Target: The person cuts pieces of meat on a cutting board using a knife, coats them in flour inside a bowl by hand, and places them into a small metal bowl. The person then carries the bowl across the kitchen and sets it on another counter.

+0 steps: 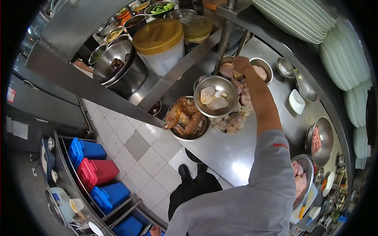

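My right hand (241, 65) reaches far across the steel counter, fingers curled down at a metal bowl of pale raw meat (226, 70). What the fingers hold is hidden under the hand. Beside it stands another bowl with a pale piece of meat (260, 72). Below the hand, more bagged raw meat (244, 94) is piled up. A steel bowl (230, 87) holding a knotted clear plastic bag (214, 97) rests nearer me. Left of that, a pot contains brown marinated meat (191, 120). Only a sliver of my left hand (155, 231) shows at the bottom edge.
Steel shelf beams (177, 70) cross above the counter, with a yellow-lidded tub (159, 43) behind. Stacked plates (342, 59) line the right. Bowls of raw meat (301, 179) stand at lower right. Blue and red bins (98, 173) sit left of the tiled floor (138, 145).
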`<state>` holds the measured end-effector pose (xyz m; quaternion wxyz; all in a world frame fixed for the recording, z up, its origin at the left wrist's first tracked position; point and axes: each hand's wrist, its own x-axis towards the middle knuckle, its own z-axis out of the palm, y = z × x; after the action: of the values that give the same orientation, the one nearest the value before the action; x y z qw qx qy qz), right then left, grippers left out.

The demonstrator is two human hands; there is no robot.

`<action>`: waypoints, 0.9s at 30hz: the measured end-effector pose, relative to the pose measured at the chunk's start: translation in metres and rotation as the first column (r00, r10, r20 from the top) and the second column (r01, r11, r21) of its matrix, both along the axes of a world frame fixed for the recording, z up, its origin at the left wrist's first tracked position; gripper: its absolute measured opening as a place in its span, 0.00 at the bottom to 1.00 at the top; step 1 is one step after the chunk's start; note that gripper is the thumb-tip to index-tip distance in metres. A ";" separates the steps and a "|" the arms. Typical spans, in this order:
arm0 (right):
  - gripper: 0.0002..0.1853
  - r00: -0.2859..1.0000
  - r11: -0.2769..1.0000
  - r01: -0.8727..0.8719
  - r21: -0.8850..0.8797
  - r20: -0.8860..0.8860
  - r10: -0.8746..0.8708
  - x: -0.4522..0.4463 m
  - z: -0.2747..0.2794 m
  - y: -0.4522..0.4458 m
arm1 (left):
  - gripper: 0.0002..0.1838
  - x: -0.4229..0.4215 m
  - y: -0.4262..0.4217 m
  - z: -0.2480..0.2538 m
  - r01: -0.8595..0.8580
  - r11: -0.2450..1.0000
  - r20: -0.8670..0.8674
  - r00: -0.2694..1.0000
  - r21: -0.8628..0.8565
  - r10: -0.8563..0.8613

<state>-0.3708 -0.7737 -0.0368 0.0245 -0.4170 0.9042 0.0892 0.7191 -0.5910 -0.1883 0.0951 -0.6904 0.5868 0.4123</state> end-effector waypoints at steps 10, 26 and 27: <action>0.19 0.978 0.913 -0.137 -0.384 0.094 0.187 0.021 0.015 0.024 | 0.18 0.015 -0.016 0.002 -0.068 0.997 -0.061 0.996 0.024 0.069; 0.09 0.716 0.548 0.432 -0.716 0.642 0.274 -0.016 -0.010 0.021 | 0.11 0.018 0.036 -0.011 -0.089 0.996 -0.038 0.995 -0.025 0.088; 0.10 0.562 0.438 0.583 -0.684 0.729 0.391 -0.010 -0.001 0.031 | 0.11 0.019 0.037 -0.016 -0.065 0.998 -0.014 0.998 -0.010 0.064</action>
<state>-0.3812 -0.7430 -0.0381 0.2231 -0.2893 0.7058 -0.6069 0.7376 -0.5544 -0.2048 0.0743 -0.7066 0.5669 0.4169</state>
